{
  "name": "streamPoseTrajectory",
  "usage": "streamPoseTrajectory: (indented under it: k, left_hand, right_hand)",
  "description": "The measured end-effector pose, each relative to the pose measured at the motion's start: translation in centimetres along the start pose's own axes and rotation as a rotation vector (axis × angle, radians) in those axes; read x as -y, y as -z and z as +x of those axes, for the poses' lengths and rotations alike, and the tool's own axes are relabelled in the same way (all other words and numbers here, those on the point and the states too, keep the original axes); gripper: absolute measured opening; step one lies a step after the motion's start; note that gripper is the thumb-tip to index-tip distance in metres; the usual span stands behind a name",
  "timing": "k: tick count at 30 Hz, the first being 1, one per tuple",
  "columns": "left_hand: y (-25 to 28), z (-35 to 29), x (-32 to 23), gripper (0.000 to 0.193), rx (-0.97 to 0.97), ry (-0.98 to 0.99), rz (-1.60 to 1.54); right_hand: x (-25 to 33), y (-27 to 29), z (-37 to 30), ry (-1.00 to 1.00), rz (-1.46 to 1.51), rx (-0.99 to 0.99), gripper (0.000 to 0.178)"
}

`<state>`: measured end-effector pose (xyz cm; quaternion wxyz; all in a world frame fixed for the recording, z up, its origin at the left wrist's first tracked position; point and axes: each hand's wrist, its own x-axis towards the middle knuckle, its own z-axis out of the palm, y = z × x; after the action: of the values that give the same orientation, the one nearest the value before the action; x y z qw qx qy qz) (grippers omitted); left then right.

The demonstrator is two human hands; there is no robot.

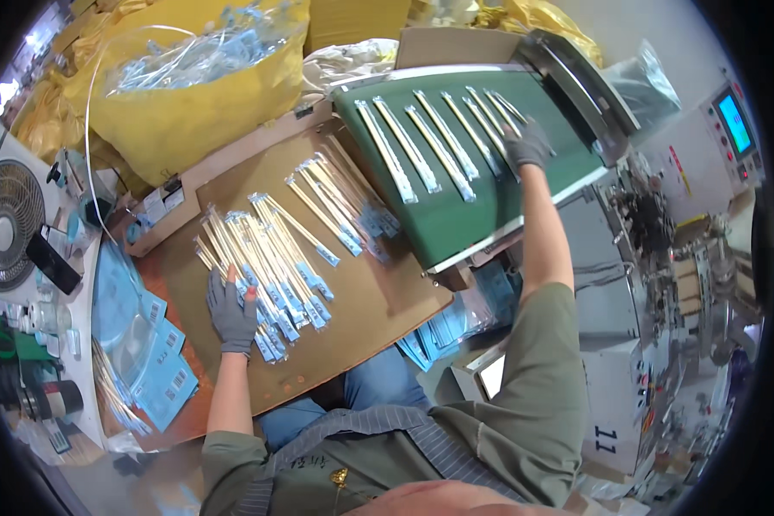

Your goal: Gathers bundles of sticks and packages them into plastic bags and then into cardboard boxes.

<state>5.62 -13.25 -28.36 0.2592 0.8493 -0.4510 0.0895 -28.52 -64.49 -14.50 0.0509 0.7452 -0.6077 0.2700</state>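
Gray fingerless-tipped gloves cover both my hands. My left hand (232,310) lies at the left side of a pile of wrapped chopsticks (271,267), fingers stretched and thumb apart, touching the nearest packets. The sticks are pale wood in clear sleeves with blue ends. At the far right, my right hand (527,144) reaches over the green conveyor belt (456,232). Its fingers are extended over the last packets of a slanted row of wrapped chopsticks (421,142); their contact is partly hidden. A second group of wrapped chopsticks (335,202) lies between pile and belt.
Brown cardboard (361,297) covers the work table. Blue printed packaging (159,365) and a fan (9,225) are at left. A big yellow bag (189,112) stands behind. A dark roller housing (576,95) ends the belt; a control panel (733,125) is at right.
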Motion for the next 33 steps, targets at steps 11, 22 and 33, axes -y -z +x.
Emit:
streamPoseTrajectory:
  k: [11, 22, 33]
  left_hand:
    - [0.2, 0.2, 0.0, 0.056, 0.007, -0.016, -0.008]
    - [2.9, 4.1, -5.8, 0.078, 0.035, 0.873, -0.704]
    - [3.2, 4.0, -2.8, 0.044, 0.201, 1.015, -1.601]
  right_hand:
    - [9.2, -1.2, -6.8, 0.554, 0.254, 0.300, 0.050]
    - [23.8, -5.7, -18.5, 0.018, 0.355, 0.797, 0.096]
    - [33.2, -0.7, -32.9, -0.264, 1.479, 1.518, 0.052]
